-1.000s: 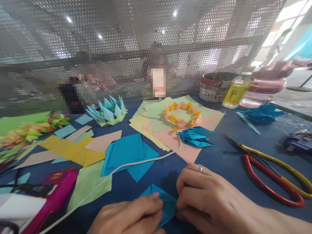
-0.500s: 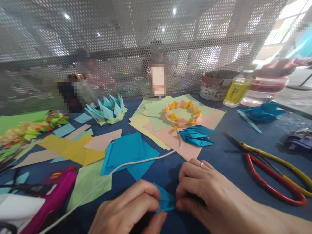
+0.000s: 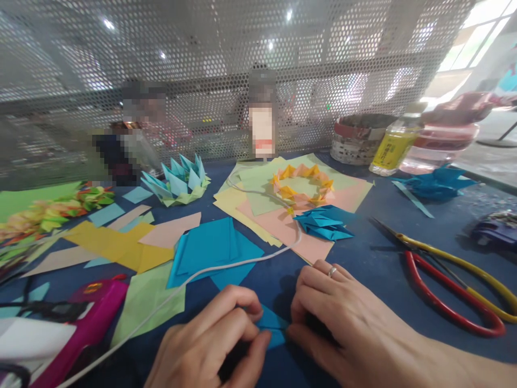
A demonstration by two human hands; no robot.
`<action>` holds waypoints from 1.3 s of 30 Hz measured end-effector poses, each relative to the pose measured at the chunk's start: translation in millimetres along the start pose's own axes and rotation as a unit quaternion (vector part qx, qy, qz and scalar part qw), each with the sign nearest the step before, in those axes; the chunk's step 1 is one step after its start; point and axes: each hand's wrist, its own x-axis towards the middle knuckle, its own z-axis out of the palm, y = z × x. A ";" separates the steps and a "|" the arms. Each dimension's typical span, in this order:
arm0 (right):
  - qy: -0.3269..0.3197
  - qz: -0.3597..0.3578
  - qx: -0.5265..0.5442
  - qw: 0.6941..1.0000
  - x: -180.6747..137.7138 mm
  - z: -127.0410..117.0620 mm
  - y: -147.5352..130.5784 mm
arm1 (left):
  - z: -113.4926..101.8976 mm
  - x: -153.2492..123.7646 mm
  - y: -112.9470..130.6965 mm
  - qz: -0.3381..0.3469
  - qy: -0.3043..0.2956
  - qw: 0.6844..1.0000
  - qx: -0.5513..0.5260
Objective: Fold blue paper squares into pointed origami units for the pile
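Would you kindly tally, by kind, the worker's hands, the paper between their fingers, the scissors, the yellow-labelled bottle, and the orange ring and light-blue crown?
Hands (left hand, right hand): 2
Blue paper at the fingers: 1
Scissors: 1
Yellow-labelled bottle: 1
Orange ring and light-blue crown: 2
Total: 7

Left hand (image 3: 212, 342) low center, back up, fingers bent, index tip and thumb (image 3: 253, 360) in a loose pinch. Right hand (image 3: 339, 318) just beside it, gap between the two, fingers curled under, thumb (image 3: 309, 342) pointing at left hand; inner fingertips hidden, grip unclear. Right forearm (image 3: 452, 361) slants in from lower right, wrist roughly straight.
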 end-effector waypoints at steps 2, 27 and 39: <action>-0.004 -0.001 0.000 1.000 1.1 0.0 0.3 | -0.2 0.3 -0.6 0.004 -0.004 1.000 0.003; 0.034 -0.007 -0.003 0.999 0.6 3.7 3.3 | 2.6 -0.8 3.1 -0.053 -0.028 0.998 0.023; -0.014 -0.044 -0.016 0.999 3.3 -1.2 5.1 | -5.2 -2.6 8.1 -0.032 -0.018 0.998 0.048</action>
